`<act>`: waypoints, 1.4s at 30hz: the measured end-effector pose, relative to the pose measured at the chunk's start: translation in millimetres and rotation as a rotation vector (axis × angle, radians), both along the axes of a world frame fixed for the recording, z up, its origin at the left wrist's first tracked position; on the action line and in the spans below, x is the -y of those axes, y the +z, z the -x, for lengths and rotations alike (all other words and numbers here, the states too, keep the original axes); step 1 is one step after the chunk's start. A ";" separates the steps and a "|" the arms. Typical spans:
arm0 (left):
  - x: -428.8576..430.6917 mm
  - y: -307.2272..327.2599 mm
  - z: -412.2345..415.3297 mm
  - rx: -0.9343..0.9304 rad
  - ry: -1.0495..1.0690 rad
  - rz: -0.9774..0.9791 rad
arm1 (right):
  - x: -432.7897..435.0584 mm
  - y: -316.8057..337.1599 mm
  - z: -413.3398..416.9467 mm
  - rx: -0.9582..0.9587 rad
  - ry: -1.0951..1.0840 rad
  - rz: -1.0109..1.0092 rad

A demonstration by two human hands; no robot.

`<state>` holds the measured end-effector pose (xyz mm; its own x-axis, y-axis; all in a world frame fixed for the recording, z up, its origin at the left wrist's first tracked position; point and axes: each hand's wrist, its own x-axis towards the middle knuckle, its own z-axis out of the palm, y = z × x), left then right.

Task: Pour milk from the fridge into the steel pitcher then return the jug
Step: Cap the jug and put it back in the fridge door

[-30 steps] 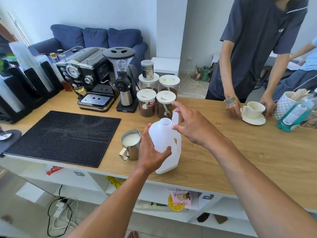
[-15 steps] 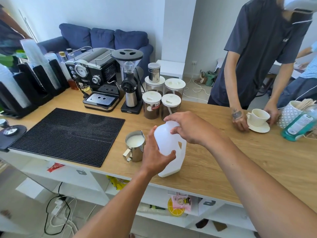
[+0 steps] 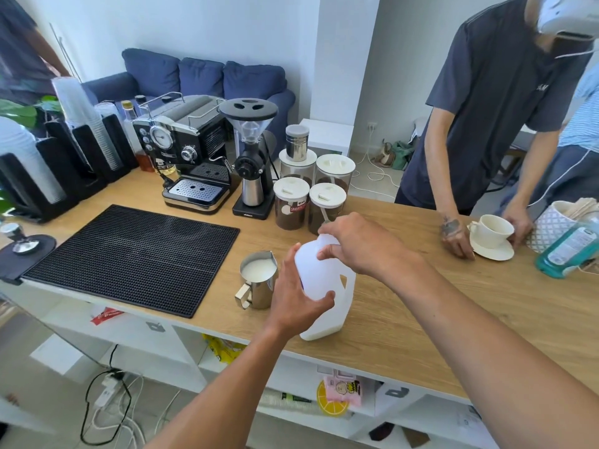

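Milk already filled the steel pitcher (image 3: 258,280) nearly to its rim, so the pouring half of the job looked done. The pitcher stood on the wooden counter (image 3: 453,306), just beside the milk jug (image 3: 324,293) at its nine o'clock and at the three o'clock edge of the black rubber mat (image 3: 129,257). The jug sat upright near the counter's front edge, a low band of milk showing at its base. The left hand (image 3: 296,299) was wrapped around the jug's body, fingers curled closed on it to steady it. The right hand (image 3: 356,244) sat over the neck with fingertips pinched around the top, apparently fitting the cap, though the cap itself was hidden. What remained, by this reading: finishing the closure and carrying the jug back to the fridge, which was nowhere in view.
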<state>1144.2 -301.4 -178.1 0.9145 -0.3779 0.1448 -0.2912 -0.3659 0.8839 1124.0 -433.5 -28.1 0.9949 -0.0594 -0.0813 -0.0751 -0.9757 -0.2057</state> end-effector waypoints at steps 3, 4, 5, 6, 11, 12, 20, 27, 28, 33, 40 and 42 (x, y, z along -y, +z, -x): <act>-1.3 0.4 1.3 -0.008 0.000 -0.002 | -4.4 -1.2 0.7 0.006 0.036 0.053; -1.8 0.9 1.8 -0.006 -0.002 -0.004 | -5.3 -1.3 0.8 0.023 0.035 0.081; -2.2 1.4 2.7 -0.004 -0.005 -0.008 | -6.4 -2.3 0.5 0.054 0.029 0.122; -2.3 2.2 3.0 -0.003 -0.010 -0.011 | -7.2 -4.0 0.4 0.095 0.011 0.163; -4.2 2.9 3.1 0.001 -0.016 0.003 | -13.3 -15.9 0.6 0.278 -0.095 0.303; -5.1 2.4 3.2 -0.005 -0.012 0.001 | -13.0 -17.2 3.3 0.303 -0.128 0.337; 0.1 2.0 1.8 0.002 -0.007 0.004 | 16.4 -7.7 11.3 0.054 0.017 -0.158; -1.0 2.2 3.1 0.004 0.003 -0.002 | 4.4 -19.1 11.0 0.180 -0.025 -0.078; -1.2 2.4 2.6 0.002 0.002 -0.003 | 2.4 -20.0 9.8 0.186 -0.030 -0.048; -1.8 4.0 2.5 0.008 -0.012 -0.019 | 9.8 -9.2 3.5 0.013 0.051 -0.095; -1.6 0.5 1.3 0.007 -0.017 -0.006 | 10.2 -5.3 -2.1 -0.027 0.141 -0.025; -2.3 1.1 -1.5 -0.004 -0.040 0.002 | 13.5 -6.2 -1.6 -0.044 0.181 -0.034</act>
<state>1145.7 -299.1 -177.0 0.8992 -0.4139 0.1420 -0.3021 -0.3523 0.8858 1125.7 -446.9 -34.3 0.9846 0.1237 -0.1239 0.0914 -0.9667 -0.2391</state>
